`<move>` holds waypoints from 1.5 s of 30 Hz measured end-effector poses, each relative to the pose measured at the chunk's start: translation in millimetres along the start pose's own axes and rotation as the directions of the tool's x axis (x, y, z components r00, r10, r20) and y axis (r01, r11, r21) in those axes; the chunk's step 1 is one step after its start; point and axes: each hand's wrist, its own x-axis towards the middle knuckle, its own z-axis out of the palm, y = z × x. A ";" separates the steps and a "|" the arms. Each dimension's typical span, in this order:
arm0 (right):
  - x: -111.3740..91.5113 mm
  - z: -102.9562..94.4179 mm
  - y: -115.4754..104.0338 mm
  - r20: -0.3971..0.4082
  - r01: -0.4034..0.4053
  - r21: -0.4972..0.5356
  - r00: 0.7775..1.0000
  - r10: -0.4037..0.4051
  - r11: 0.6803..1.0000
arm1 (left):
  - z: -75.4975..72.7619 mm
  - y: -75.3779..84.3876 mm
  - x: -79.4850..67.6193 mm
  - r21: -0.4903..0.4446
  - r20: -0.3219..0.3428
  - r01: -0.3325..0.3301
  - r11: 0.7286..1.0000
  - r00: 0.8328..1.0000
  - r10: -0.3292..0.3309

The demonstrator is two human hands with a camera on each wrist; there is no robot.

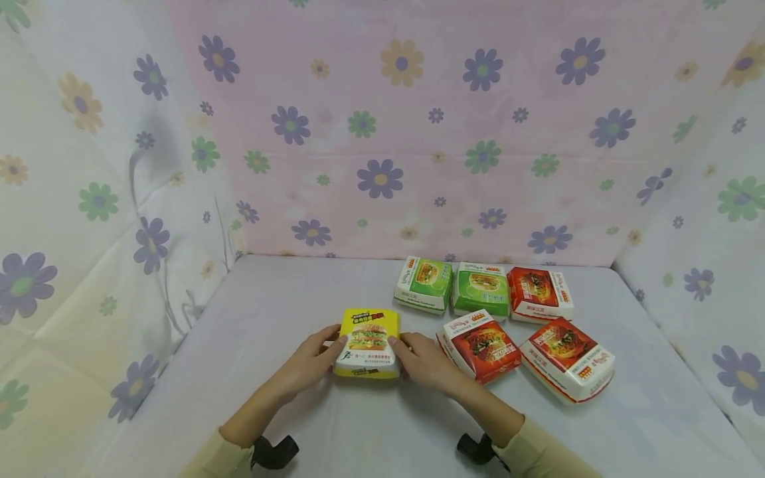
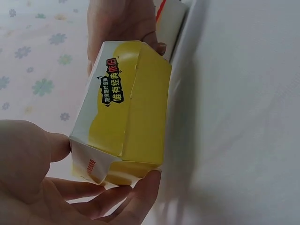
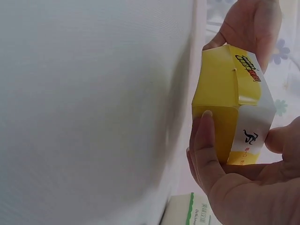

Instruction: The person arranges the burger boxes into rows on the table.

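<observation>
A yellow-and-white burger box with a printed burger on its lid is held between both hands over the white table. My left hand grips its left end, the thumb at the lid's edge and the fingers along the lower side. On the opposite end, my right hand holds it in the same way, thumb on top and fingers against the yellow side wall. The box's lid is closed in both wrist views. Its underside is hidden.
Right of the hands stand two green burger boxes at the back and three red ones; the nearest red box sits close beside my right hand. Flowered cloth hangs behind the table and along both sides.
</observation>
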 end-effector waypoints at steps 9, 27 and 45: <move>2.8 -15.5 -15.5 -0.028 -0.037 0.026 0.999 0.038 0.999 | -5.8 18.9 6.1 -0.018 -0.003 -0.030 0.999 1.000 0.030; 22.9 -40.4 -42.5 -0.082 0.017 0.051 0.997 -0.013 0.999 | -31.7 52.3 25.1 0.002 0.038 -0.077 0.997 0.996 0.077; 48.5 -40.5 -52.4 -0.133 0.012 0.091 0.991 0.000 0.996 | -47.2 51.5 48.7 -0.037 0.057 -0.095 0.995 0.994 0.097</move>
